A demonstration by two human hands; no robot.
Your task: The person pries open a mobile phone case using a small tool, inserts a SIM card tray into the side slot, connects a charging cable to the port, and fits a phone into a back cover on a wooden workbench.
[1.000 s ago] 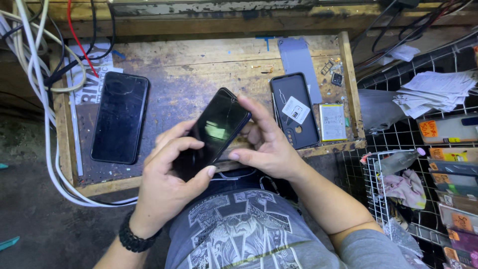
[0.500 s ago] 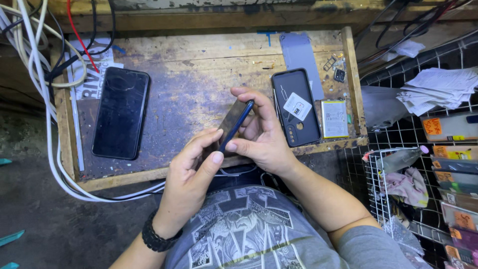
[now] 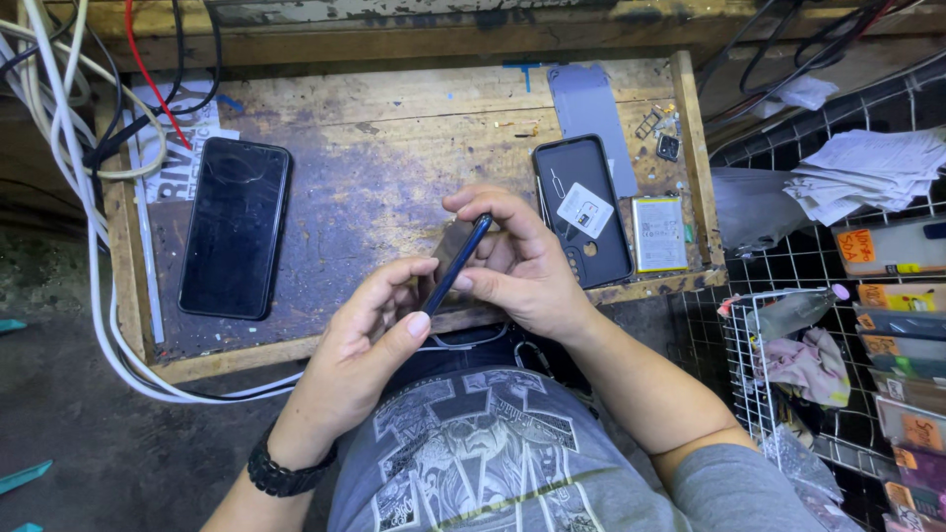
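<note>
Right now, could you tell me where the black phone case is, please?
In the head view the black phone case lies on the wooden bench's right side, just beyond the right hand, left of a small battery.

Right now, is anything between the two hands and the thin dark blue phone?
Nothing visible. The left hand and the right hand both grip the thin dark blue phone directly, held edge-on above the worn wooden table.
</note>
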